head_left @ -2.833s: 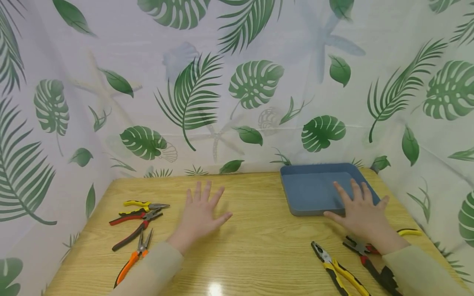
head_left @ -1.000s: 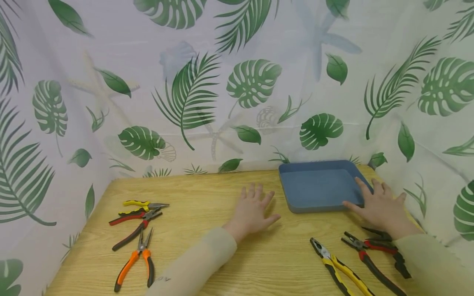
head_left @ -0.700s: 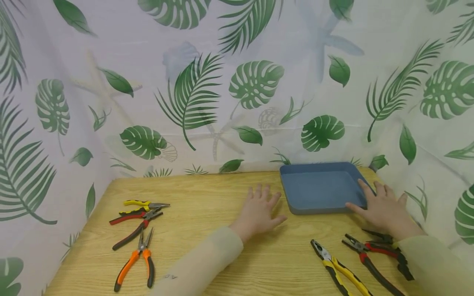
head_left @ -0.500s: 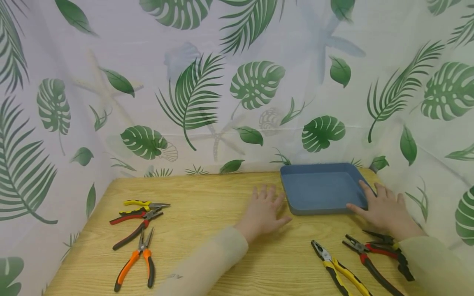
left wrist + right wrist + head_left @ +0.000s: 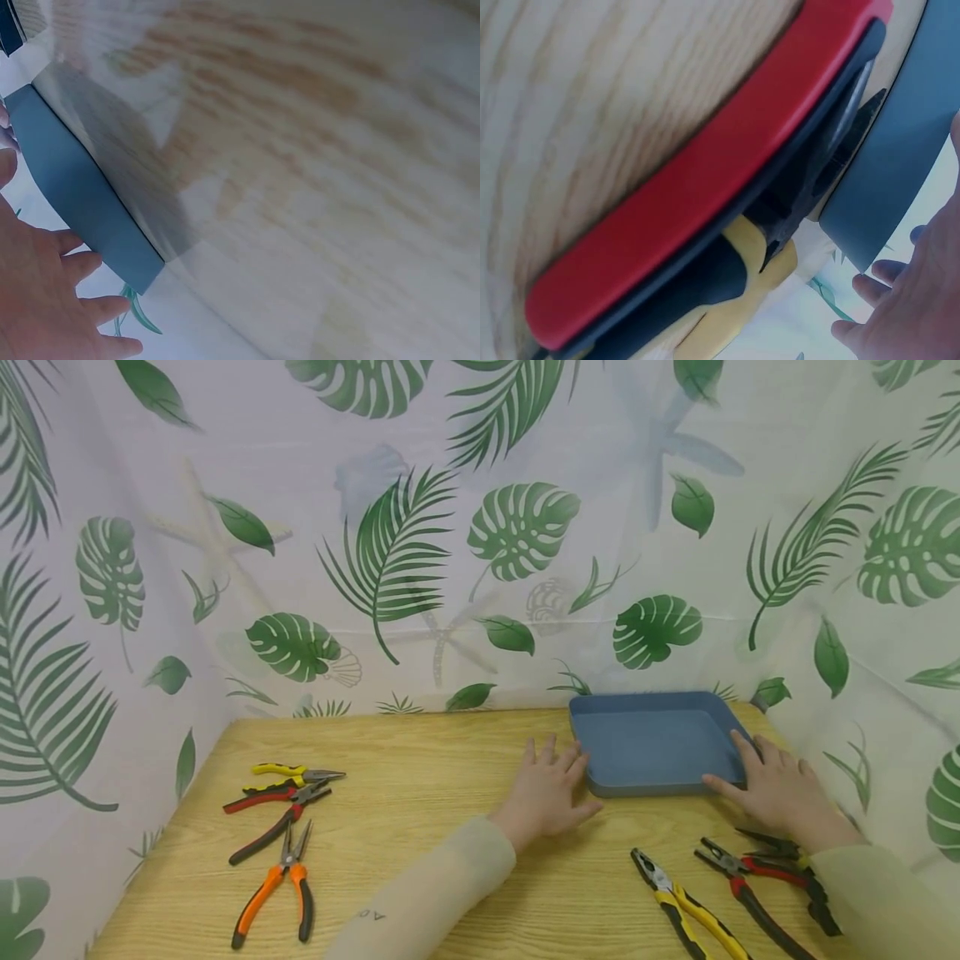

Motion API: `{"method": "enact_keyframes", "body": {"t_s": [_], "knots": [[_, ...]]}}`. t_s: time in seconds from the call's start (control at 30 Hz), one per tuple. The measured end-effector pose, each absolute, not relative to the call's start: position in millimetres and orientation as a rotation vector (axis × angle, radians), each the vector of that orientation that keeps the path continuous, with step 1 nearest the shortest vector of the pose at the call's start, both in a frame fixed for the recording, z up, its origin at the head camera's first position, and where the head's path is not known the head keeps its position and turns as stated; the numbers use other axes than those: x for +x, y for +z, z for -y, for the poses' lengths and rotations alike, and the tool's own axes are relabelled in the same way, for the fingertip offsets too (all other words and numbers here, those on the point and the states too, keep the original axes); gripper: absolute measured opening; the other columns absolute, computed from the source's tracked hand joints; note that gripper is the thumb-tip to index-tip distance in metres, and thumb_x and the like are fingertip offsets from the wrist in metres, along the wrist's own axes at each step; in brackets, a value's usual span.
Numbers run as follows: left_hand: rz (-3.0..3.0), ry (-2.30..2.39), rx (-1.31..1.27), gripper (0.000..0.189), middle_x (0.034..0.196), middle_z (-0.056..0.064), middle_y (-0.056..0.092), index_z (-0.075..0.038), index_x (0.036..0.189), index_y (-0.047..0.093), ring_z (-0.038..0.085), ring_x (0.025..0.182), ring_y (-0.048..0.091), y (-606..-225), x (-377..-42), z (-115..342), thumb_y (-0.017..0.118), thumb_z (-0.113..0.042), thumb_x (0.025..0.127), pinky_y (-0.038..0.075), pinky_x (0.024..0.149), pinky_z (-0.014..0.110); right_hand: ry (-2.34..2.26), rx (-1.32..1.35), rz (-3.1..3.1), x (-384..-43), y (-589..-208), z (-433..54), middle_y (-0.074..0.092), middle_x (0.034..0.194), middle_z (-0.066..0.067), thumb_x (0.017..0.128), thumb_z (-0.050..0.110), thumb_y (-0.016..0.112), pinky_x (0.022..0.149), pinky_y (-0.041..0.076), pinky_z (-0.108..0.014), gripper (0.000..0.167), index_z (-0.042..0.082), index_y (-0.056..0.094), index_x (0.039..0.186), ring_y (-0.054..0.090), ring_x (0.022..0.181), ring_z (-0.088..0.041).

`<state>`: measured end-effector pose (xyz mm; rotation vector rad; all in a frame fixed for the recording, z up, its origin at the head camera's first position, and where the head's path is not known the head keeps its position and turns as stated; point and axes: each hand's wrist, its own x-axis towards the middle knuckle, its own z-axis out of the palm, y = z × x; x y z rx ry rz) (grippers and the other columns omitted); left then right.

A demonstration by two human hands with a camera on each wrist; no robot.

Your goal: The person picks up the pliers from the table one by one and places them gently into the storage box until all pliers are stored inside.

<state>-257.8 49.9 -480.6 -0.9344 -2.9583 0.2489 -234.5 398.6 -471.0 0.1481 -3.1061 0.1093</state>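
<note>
A shallow blue tray point(image 5: 645, 743) lies at the back right of the wooden table. Beside its left wall is my left hand point(image 5: 547, 793), fingers spread and fingertips right at the wall. In the left wrist view, those fingers overlap the tray's side point(image 5: 82, 187). My right hand point(image 5: 783, 789) is at the tray's front right corner, thumb along the front edge and index finger at the right rim. The right wrist view shows its loosely bent fingers point(image 5: 874, 281) close to the tray's corner point(image 5: 900, 165). Neither hand grips anything.
Yellow-black combination pliers point(image 5: 682, 906), red-black pliers point(image 5: 750, 893) and a partly sleeve-hidden pair with black jaws point(image 5: 772, 843) lie front right. At left lie yellow-black long-nose pliers point(image 5: 292, 774), red-black pliers point(image 5: 281, 822) and orange-handled long-nose pliers point(image 5: 277, 885). A leaf-print cloth point(image 5: 450, 568) hangs behind.
My left hand has moved right across the table to the tray's left side. My right hand has shifted from over the tray to its front right corner. The tray looks unmoved.
</note>
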Motion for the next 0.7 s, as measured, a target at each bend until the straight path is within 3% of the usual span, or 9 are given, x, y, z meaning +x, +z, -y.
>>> {"method": "enact_keyframes", "body": {"t_s": [0.27, 0.7], "knots": [[2.966, 0.288, -0.917, 0.083, 0.177, -0.008, 0.025, -0.031, 0.169, 0.026, 0.032, 0.165, 0.025, -475.9, -254.8, -49.2, 0.03, -0.079, 0.102, 0.025, 0.13, 0.058, 0.11, 0.151, 3.152, -235.3, -468.7, -398.8, 0.029, 0.155, -0.05, 0.102, 0.07, 0.048, 0.108, 0.025, -0.086, 0.105, -0.012, 0.023, 0.162, 0.037, 0.136, -0.072], [3.018, 0.287, -0.891, 0.083, 0.178, -0.008, 0.02, -0.029, 0.171, 0.022, 0.032, 0.164, 0.025, -475.1, -253.6, -44.2, 0.034, -0.076, 0.103, 0.023, 0.13, 0.06, 0.202, 0.2, 3.132, -235.8, -474.8, -393.2, 0.027, 0.153, -0.054, 0.104, 0.067, 0.05, 0.107, 0.036, -0.079, 0.103, -0.014, 0.023, 0.161, 0.036, 0.134, -0.075]]}}
